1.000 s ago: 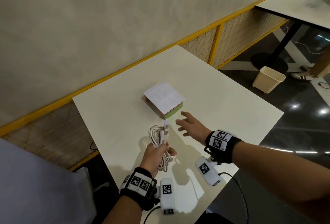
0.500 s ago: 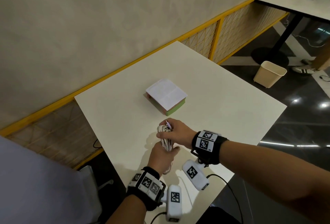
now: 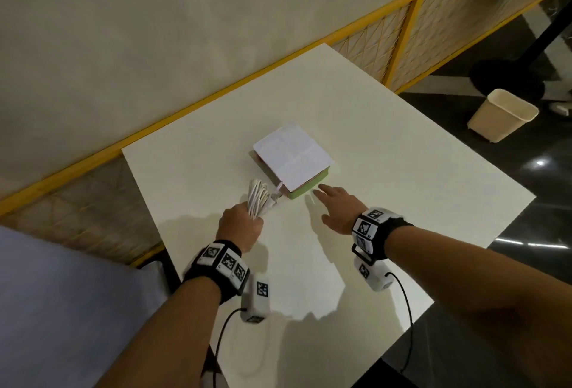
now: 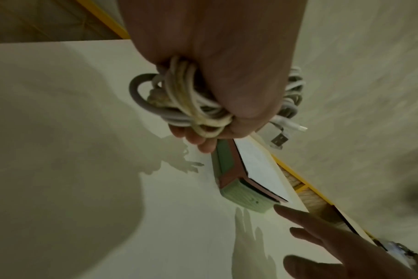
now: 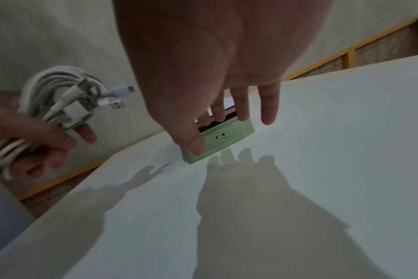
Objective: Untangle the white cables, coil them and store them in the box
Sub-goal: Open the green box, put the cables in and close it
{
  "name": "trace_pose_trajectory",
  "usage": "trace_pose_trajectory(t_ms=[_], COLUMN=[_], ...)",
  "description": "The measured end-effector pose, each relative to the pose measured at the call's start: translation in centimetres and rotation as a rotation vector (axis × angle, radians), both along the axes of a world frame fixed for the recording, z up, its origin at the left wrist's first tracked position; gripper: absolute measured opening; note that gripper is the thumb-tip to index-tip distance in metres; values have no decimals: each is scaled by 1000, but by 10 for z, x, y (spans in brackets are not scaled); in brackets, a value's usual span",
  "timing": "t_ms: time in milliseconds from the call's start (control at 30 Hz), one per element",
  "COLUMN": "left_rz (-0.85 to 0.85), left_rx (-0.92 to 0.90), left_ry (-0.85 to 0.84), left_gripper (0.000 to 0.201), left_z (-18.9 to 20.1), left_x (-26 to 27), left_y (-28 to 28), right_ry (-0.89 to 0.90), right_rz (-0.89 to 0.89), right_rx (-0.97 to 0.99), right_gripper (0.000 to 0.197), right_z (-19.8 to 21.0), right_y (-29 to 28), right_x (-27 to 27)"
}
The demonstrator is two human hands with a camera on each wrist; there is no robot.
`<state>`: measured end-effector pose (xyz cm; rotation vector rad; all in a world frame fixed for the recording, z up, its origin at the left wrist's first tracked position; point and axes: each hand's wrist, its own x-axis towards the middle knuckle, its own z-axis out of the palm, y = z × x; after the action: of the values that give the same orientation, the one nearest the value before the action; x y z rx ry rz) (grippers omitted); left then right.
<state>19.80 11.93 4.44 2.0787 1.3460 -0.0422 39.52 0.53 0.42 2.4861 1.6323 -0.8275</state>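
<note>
White cables (image 3: 258,198), coiled into one bundle, sit in the left hand (image 3: 240,226) just left of centre in the head view, plugs poking toward the box (image 3: 292,160). Half a second back the right hand was on the bundle too, both hands closed over it nearer the bottom of the frame; now it has let go and the bundle has been carried up to the box's near-left corner, almost touching it. Left hand fingers (image 5: 84,132) curl round the loops, gripping them firm; USB plugs (image 5: 113,103) hang loose off the coil. Right hand (image 3: 335,208) lies flat and spread, holding nothing, fingers (image 5: 241,105) reaching at the box's green near edge; contact or a hair short, cannot tell. Box stays shut, white lid down over a reddish rim and green base, mid-frame on the pale surface (image 3: 402,202). Reading: coiling looks finished, and the freed hand is going for the lid. Storing not yet done; the lid must come up before the bundle can go in. Waste bin (image 3: 503,115) on the floor, upper right, well apart.
</note>
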Motion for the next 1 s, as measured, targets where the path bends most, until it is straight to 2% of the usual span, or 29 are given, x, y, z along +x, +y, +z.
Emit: trace_pose_trajectory(t_ms=[200, 400, 600, 733, 800, 900, 1000], left_rz=[4, -166, -174, -142, -131, -128, -131], left_rx=[-3, 12, -13, -17, -18, -21, -13], left_ry=[-3, 37, 81, 73, 70, 56, 46], left_gripper=[14, 18, 21, 23, 23, 20, 19], left_z=[-2, -14, -26, -26, -26, -26, -25], left_x=[57, 98, 106, 109, 108, 106, 106], left_y=[26, 32, 28, 27, 26, 25, 23], right_ry=[-68, -66, -138, -174, -175, -181, -174], right_rz=[137, 180, 178, 162, 152, 184, 207], right_rx=[-61, -20, 42, 122, 189, 242, 301], right_gripper=[73, 78, 75, 64, 61, 70, 67], right_z=[-18, -25, -31, -30, -28, -32, -37], right_y=[17, 18, 22, 20, 11, -17, -49], right_x=[21, 29, 26, 26, 26, 25, 21])
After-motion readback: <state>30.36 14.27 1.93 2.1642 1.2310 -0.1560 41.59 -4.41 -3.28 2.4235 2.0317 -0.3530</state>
